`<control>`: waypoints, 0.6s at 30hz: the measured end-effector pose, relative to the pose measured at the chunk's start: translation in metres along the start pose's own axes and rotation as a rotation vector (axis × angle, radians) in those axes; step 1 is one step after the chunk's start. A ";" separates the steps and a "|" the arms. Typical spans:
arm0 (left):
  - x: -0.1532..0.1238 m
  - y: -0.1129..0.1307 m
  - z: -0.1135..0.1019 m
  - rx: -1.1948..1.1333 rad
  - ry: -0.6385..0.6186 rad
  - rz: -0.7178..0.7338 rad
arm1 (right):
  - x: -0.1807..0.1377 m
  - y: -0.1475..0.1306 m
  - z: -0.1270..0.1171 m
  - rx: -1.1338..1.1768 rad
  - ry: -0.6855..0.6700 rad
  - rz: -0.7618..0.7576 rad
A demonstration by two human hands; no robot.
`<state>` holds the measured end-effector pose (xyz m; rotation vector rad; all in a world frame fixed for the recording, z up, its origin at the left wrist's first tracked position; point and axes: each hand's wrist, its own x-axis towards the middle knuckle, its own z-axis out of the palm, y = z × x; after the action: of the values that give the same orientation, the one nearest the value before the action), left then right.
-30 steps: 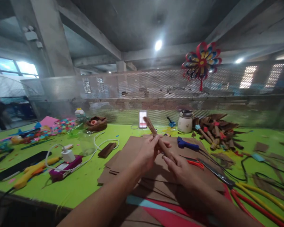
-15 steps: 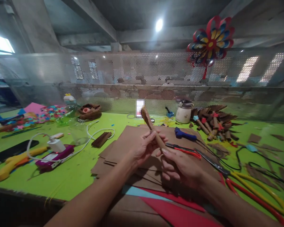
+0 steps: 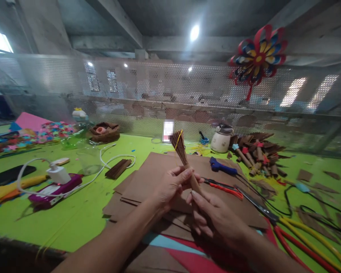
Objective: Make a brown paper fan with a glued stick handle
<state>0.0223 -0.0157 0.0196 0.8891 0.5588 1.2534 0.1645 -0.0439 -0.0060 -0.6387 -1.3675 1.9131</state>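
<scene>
1. The left hand [image 3: 173, 186] is closing its thumb and curled fingers around the middle of a brown paper roll [image 3: 182, 151], just below its fanned, pleated end.
2. The right hand [image 3: 211, 213] is pinching the roll's lower end between thumb and forefinger, its other fingers bending loosely underneath.
3. The roll is slanting above a stack of kraft-paper sheets [image 3: 152, 170], its pleats pointing up and away from the person; a yellow strand [image 3: 179, 140] is crossing them.
4. Red-handled scissors [image 3: 233, 192] and a blue corded tool [image 3: 222, 166] are lying on the stack, right of the roll.
5. Larger scissors with red and yellow handles [image 3: 302, 226] are resting farther right.
6. Behind these, a lidded white jar [image 3: 220, 141] is standing beside a pile of star-trimmed paper rolls [image 3: 257, 152].
7. A folded brown paper piece [image 3: 118, 169] is lying left of the stack.
</scene>
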 end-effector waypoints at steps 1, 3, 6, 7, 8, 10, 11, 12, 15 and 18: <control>0.000 0.000 0.000 0.006 0.006 0.004 | 0.000 0.000 0.000 0.005 -0.002 0.000; -0.001 -0.001 0.001 0.011 0.021 0.009 | -0.001 0.000 0.001 0.012 -0.006 0.004; -0.001 -0.002 0.000 0.013 0.048 -0.010 | -0.001 -0.002 0.000 0.008 -0.002 0.018; 0.000 -0.002 -0.001 0.015 0.059 -0.012 | -0.001 -0.002 0.000 0.001 0.007 0.025; 0.000 -0.002 -0.001 0.015 0.070 -0.007 | 0.000 -0.002 -0.001 -0.005 0.017 0.031; 0.001 -0.002 -0.003 0.009 0.091 0.014 | 0.001 0.001 -0.002 -0.016 0.025 0.040; 0.002 -0.001 -0.004 0.007 0.097 0.025 | 0.001 0.003 -0.002 -0.021 0.013 0.044; 0.002 -0.001 -0.005 0.007 0.099 0.032 | 0.002 0.004 -0.002 -0.030 -0.001 0.049; 0.000 0.001 -0.007 0.011 0.082 0.032 | 0.002 0.008 -0.004 -0.055 -0.033 0.053; -0.003 0.002 -0.007 -0.001 0.008 0.017 | 0.001 0.006 -0.005 -0.088 -0.043 0.015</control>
<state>0.0148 -0.0170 0.0164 0.8898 0.5581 1.2731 0.1658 -0.0414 -0.0131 -0.6550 -1.4845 1.8972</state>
